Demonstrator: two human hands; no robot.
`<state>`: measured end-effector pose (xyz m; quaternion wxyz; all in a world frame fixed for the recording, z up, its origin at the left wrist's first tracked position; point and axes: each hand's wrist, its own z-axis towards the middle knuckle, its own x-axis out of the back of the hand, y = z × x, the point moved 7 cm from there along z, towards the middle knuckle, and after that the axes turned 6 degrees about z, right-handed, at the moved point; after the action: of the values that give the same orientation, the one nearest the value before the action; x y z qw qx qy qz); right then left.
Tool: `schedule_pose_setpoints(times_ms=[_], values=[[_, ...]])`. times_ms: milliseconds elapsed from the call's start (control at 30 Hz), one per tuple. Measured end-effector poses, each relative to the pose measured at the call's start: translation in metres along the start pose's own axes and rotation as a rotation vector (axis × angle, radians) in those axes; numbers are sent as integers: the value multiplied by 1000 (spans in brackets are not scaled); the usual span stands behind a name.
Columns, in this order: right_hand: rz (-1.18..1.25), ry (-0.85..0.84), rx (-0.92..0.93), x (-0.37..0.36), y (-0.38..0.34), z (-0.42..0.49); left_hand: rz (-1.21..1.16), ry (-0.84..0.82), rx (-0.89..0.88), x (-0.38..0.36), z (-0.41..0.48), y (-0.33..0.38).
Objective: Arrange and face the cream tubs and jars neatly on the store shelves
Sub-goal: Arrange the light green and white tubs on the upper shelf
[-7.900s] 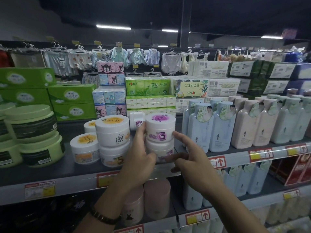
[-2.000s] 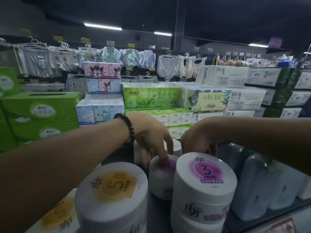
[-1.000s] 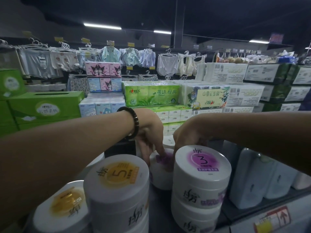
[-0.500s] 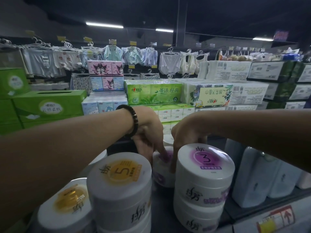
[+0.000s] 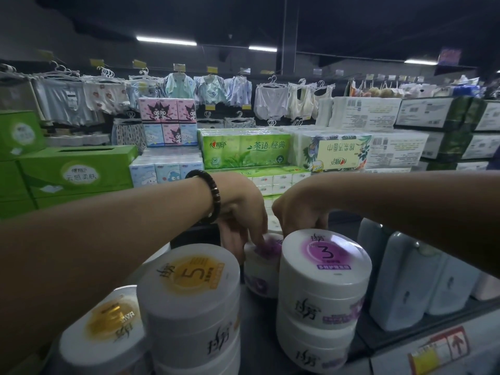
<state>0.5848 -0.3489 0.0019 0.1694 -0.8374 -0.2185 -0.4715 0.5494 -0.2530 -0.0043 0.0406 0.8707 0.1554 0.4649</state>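
Behind the purple stack (image 5: 322, 288), left hand (image 5: 240, 209) grips the rear tub (image 5: 261, 269); right hand (image 5: 300, 209) hides its grip.

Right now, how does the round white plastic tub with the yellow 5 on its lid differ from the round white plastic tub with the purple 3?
The round white yellow-5 tub has a yellow lid disc; the round white purple-3 tub has a purple one. The yellow-5 tub stands left; the purple-3 tub stands right, just in front of the right hand. Both are upright and stacked on a matching tub.
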Motion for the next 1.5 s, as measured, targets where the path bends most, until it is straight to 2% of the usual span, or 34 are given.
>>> schedule_pose_setpoints(times_ms=[133, 400, 633, 1000, 1500], values=[[-46, 14, 7, 2, 3, 0, 3, -72, 68, -3, 0, -10], [-46, 19, 100, 4, -1, -7, 10, -94, 122, -9, -16, -9], [167, -26, 99, 3, 4, -14, 31, -105, 157, -11, -27, -5], [193, 56, 45, 1, 14, -8, 18, -39, 88, -7, -18, -8], [108, 85, 51, 5, 17, -11, 42, -106, 76, -20, -32, 3]])
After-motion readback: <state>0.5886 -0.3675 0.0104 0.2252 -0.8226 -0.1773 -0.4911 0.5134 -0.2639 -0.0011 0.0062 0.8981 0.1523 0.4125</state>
